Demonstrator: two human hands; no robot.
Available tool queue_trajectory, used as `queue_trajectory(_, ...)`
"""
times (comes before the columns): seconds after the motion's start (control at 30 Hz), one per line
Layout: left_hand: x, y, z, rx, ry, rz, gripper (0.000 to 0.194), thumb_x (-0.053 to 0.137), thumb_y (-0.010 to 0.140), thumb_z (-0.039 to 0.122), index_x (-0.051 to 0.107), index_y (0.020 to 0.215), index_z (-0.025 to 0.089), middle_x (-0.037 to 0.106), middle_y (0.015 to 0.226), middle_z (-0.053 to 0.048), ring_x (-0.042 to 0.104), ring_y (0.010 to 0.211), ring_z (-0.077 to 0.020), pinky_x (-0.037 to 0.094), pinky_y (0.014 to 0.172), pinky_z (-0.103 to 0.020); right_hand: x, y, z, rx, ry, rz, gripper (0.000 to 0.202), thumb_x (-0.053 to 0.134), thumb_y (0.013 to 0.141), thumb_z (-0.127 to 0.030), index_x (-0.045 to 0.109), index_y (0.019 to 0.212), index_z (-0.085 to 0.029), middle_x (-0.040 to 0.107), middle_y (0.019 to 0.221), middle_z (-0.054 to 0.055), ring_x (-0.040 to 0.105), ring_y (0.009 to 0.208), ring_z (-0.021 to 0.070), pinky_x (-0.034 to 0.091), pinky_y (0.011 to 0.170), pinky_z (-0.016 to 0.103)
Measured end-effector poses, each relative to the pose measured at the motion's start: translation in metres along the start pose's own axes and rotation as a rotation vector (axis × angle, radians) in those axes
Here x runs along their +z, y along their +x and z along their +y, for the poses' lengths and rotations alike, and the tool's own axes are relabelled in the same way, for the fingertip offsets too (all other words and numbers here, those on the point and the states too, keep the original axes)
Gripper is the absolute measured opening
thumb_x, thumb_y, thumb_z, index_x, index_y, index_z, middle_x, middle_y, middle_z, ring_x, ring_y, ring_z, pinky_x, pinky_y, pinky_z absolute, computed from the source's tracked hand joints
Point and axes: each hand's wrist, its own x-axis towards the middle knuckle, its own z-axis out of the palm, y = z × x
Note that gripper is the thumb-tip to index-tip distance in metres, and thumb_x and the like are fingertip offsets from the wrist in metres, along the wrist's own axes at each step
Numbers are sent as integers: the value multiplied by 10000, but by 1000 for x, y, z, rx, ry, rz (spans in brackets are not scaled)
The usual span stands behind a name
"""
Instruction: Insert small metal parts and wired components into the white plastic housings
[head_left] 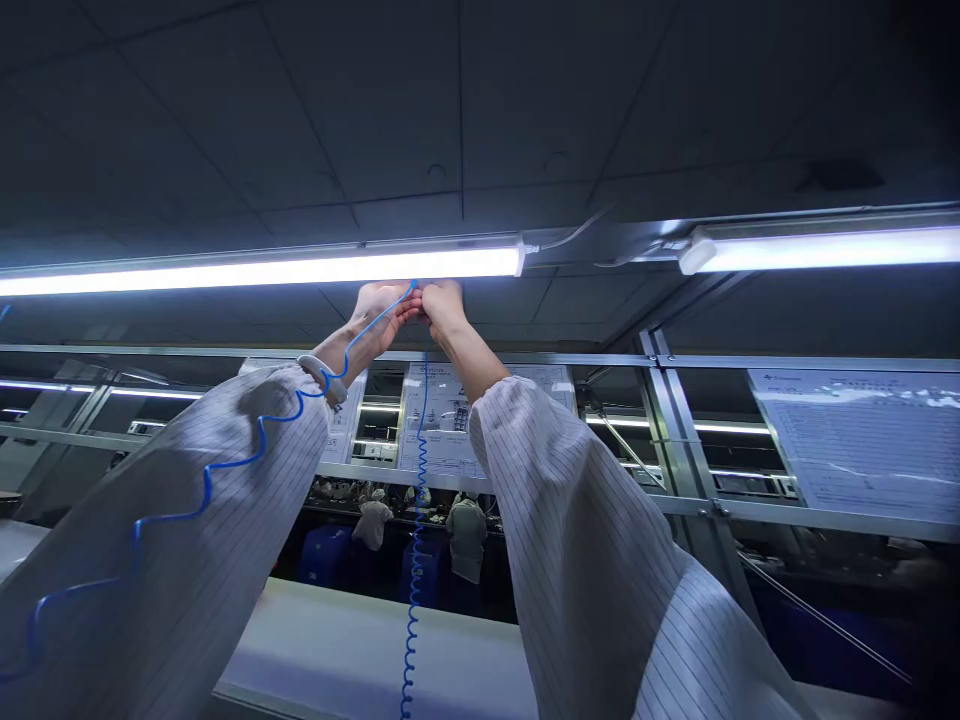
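Both my hands are raised just under the lit tube lamp [360, 266], with their fingertips meeting. My left hand [386, 303] is closed at the fingers on a blue coiled cord [260, 435]; this cord crosses the palm and runs down over the left sleeve. Beside it, my right hand [444, 303] pinches at the same spot, where a second length of blue coiled cord [416, 570] hangs straight down. The fingers hide where the two lengths meet. A white band [313, 368] circles my left wrist.
A metal frame [679, 440] with crossbars stands ahead, holding printed sheets [442, 420]. To the right is another tube lamp [832, 248]. A white work surface [375, 640] lies below. People in white caps [466, 530] sit beyond it, near blue bins [326, 553].
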Motion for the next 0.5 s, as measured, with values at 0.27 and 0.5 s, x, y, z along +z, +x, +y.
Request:
queue_trajectory(0.27,15,20,-1,-97,108,105,159,579,960,210,607,834,119,601,687,19,535,526,-74,447,493,-191,-3,-10,-1,-24,-87,98,355,490,933,-123,467,584,-184,448,404,-58,365,319,51,268,305,142)
queue_trajectory(0.5,8,25,2,-172,146,31,196,573,979,291,623,1028,108,660,926,-30,638,732,-119,549,640,-266,-9,-15,4,-46,-102,60,355,509,935,-130,469,585,-176,431,436,-64,353,356,39,270,317,124)
